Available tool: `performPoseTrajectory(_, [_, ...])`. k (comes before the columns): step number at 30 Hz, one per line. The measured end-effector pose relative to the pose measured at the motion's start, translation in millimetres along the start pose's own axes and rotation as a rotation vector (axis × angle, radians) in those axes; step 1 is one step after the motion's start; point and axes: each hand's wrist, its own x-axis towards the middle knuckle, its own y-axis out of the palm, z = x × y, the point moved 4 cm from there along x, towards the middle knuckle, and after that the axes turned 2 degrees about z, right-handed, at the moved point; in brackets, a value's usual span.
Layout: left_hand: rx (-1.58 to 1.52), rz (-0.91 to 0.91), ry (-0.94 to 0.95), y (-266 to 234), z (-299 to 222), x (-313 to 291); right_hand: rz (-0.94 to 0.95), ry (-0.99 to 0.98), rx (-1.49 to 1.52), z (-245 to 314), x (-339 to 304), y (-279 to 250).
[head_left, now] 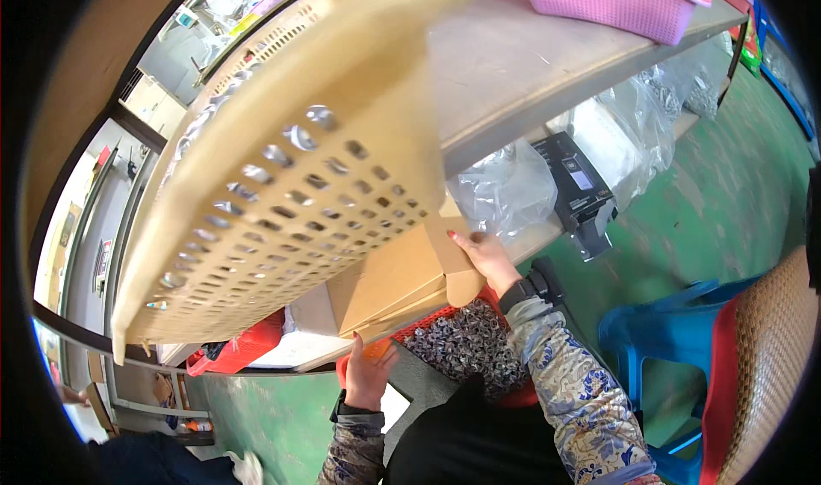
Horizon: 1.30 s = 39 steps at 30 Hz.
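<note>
My right hand (487, 258) is at the right end of a flat brown cardboard box (393, 275) on the lower shelf. Its thumb lies along the box's edge, and the other fingers are partly hidden. My left hand (368, 374) is held apart from the box, fingers spread and palm bare. Between my forearms, near my lap, a red basket (423, 321) holds a heap of small shiny metal parts (466, 344). A large beige plastic basket (282, 220) hangs over the upper left and hides part of the box; metal pieces show through its holes.
Pink baskets (611, 2) stand on the upper shelf (513, 66). Clear plastic bags (505, 190) and a black carton (575, 186) sit below it. A blue stool (663, 331) and a woven chair back (774, 365) are at the right. A red container (248, 344) lies at the left.
</note>
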Motion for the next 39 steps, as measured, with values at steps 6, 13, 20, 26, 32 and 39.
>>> performPoseTrajectory(6, [-0.373, 0.035, -0.246, 5.7, 17.8, 18.5, 0.494, 0.346, 0.549, -5.4, -48.5, -2.6])
performPoseTrajectory(13, [-0.499, -0.009, -0.145, 58.3, 24.8, 26.0, 0.349, 0.36, 0.32, -21.9, -49.8, -22.6])
performPoseTrajectory(20, [-0.521, -0.068, -0.106, 55.5, 26.9, -7.3, 0.399, 0.312, 0.11, 3.2, -76.2, -63.2])
performPoseTrajectory(26, [-0.294, 0.015, -0.267, 37.5, 9.9, -100.9, 0.093, 0.074, 0.211, 20.8, -89.0, -130.4])
performPoseTrajectory(32, [-0.225, 0.2, -0.226, -19.1, -38.8, -132.8, 0.068, 0.096, 0.378, 52.5, -101.6, -138.1])
performPoseTrajectory(39, [0.259, 0.171, -0.236, -92.7, -101.5, -128.3, 0.455, 0.277, 0.661, 81.5, -174.5, -127.4])
